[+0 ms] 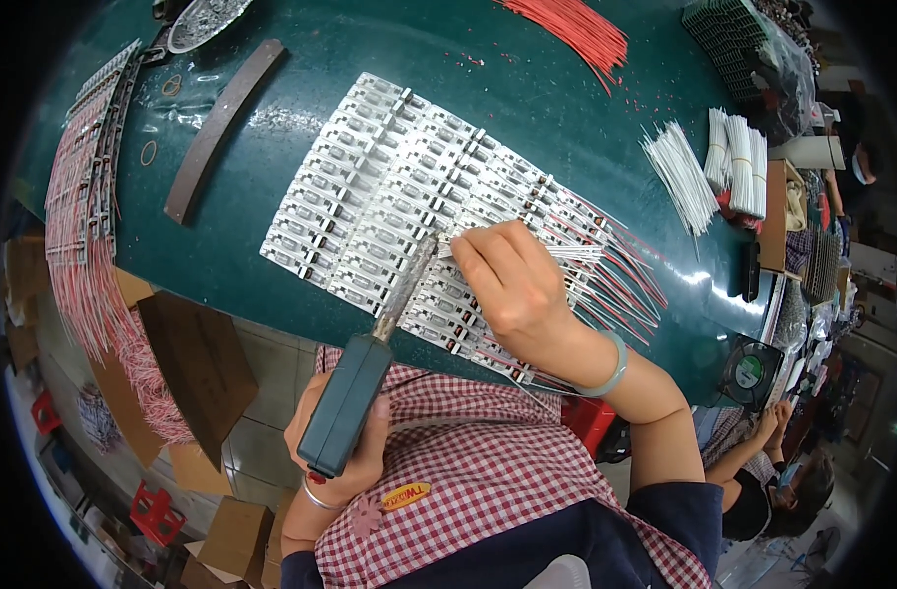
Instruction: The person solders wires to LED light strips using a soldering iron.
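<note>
My left hand (372,442) is wrapped round the dark green body of a soldering gun (346,402). Its long metal barrel points up and away, and the tip rests at or just above a panel of small white boards (355,167) laid out in rows. Beside that tip my right hand (515,280) is closed in a pinch. White wires (578,252) run out from under its far side, so it holds a bundle of them. Red and white wires (630,294) trail from the panel's right edge. The exact contact at the tip is too small to make out.
Loose red wires (576,34) lie at the far edge, and white wire bundles (682,175) at right. A curved brown bar (222,133) and a wired panel (85,177) lie at left. A black fan (751,371) stands near right, with a co-worker's hands (772,422) beyond.
</note>
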A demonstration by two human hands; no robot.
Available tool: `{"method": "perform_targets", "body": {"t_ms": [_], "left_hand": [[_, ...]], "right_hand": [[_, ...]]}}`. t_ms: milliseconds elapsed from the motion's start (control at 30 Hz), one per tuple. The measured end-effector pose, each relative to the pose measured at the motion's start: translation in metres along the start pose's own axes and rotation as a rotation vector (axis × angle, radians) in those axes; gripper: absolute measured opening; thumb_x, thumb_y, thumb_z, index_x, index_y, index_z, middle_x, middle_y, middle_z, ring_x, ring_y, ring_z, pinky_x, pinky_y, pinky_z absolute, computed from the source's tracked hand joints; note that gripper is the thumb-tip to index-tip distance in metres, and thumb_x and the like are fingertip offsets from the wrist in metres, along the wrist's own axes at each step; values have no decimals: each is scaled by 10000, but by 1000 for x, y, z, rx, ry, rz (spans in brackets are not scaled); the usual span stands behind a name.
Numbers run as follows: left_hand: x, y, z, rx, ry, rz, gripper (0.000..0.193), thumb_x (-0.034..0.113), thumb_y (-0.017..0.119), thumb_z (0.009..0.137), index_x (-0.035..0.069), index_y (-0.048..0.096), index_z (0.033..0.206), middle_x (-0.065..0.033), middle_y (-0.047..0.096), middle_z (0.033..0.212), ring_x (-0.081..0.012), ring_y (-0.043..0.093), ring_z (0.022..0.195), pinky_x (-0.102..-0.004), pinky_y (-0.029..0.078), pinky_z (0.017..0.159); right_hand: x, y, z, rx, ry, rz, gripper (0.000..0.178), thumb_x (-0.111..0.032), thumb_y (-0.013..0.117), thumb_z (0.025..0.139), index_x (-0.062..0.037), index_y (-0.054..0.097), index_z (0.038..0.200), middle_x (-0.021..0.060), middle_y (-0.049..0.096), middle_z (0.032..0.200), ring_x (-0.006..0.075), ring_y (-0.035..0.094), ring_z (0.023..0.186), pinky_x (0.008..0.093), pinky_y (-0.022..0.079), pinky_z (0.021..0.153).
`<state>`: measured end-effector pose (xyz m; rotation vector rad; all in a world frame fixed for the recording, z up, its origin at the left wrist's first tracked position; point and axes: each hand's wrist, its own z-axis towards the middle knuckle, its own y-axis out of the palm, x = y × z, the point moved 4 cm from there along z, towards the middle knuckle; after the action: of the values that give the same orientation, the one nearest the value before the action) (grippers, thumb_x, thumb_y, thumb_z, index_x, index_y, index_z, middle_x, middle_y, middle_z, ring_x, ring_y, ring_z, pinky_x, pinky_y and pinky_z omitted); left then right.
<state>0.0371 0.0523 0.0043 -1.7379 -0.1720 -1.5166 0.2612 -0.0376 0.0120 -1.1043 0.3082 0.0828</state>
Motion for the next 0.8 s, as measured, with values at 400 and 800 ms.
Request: {"method": "perform_targets", "body": {"t_ms": [400, 800], "left_hand": [[-2, 0, -5, 22, 13, 20, 213, 36, 765, 829, -64, 710, 1008, -199, 707, 972, -323, 720, 803, -352, 573, 688], [11, 2, 8, 9, 72, 32, 194, 0, 775, 787, -57, 716, 962, -179, 701, 963, -311, 716, 811, -343, 573, 687]], "right_hand": [[-7, -2, -7, 47, 27, 10, 397, -7, 652, 663, 106, 657, 1043, 158, 661, 938, 286, 626, 801, 353, 537, 668], [-7, 1, -8, 37, -10, -12, 390, -7, 654, 659, 126, 657, 1026, 159, 624, 939, 267, 584, 805, 335, 518, 656]]}}
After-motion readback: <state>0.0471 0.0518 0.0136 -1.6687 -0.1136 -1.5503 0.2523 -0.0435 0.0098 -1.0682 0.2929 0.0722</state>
